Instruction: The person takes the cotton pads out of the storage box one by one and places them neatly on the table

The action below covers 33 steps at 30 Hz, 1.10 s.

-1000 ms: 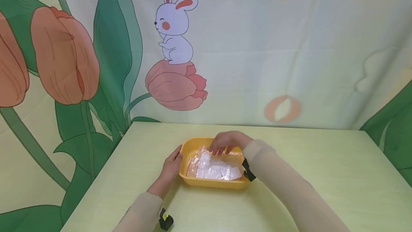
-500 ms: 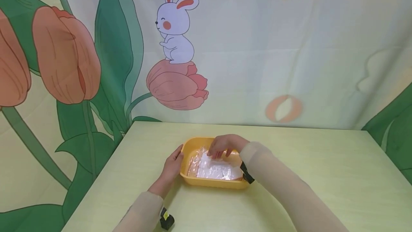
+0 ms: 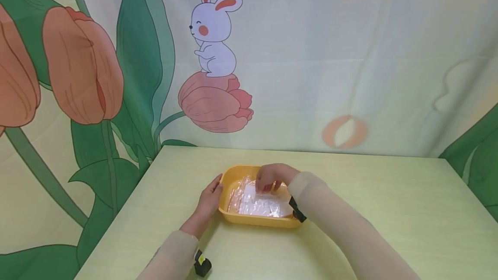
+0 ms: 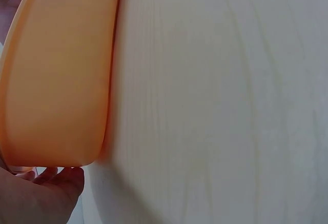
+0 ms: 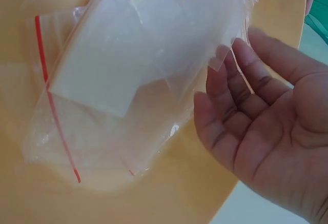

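Observation:
A shallow yellow plastic basin (image 3: 260, 221) stands on the table, holding several clear zip bags (image 3: 258, 206). My left hand (image 3: 209, 202) grips the basin's left rim, its thumb on top; in the left wrist view its fingers (image 4: 72, 178) press against the outer wall. Over the far part of the basin, my right hand (image 3: 271, 177) reaches down with bent fingers. The right wrist view has its thumb and index finger pinching the edge of a zip bag (image 5: 154, 39) with white sheets inside. A red seal line (image 5: 54, 108) runs along one bag.
The pale yellow-green tabletop (image 3: 381, 211) extends around the basin. Behind it hangs a curtain (image 3: 292, 55) printed with tulips and a rabbit. A small black wrist device (image 3: 202, 265) sits by the left sleeve, another (image 3: 297, 211) by the right.
My right hand has dipped slightly lower into the basin, and its fingers have drawn together at the bags. The left hand keeps its grip on the rim; the basin stays in place.

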Tool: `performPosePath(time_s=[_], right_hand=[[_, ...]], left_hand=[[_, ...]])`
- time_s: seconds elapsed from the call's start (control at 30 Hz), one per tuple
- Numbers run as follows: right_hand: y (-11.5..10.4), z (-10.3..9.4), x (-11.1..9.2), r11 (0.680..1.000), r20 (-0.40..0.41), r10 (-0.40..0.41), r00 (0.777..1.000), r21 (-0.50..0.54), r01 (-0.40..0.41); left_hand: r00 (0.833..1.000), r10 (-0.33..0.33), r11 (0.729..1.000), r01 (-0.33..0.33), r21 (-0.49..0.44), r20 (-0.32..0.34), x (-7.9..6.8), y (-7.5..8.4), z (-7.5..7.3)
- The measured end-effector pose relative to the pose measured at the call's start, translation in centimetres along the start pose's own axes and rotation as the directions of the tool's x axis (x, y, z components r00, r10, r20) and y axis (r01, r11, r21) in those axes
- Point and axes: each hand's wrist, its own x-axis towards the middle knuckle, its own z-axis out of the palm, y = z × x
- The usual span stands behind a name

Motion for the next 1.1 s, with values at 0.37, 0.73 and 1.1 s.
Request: performPosePath(time_s=[0.37,0.73,1.1], right_hand=[[0.11,0.06,0.06,1.000,-0.037,-0.008,0.999,0.006,0.008],[-0.48,0.03,-0.40,0.998,0.074,0.048,0.996,-0.040,-0.045],[-0.43,-0.08,0.20,0.999,0.135,0.037,0.990,-0.026,-0.034]], left_hand=[[1.000,-0.023,1.000,0.023,0.003,-0.014,-0.09,0.22,0.26],[1.000,-0.023,1.000,0.023,0.004,-0.013,0.00,0.14,0.15],[1.000,-0.018,1.000,0.019,0.011,-0.018,-0.12,0.36,0.13]])
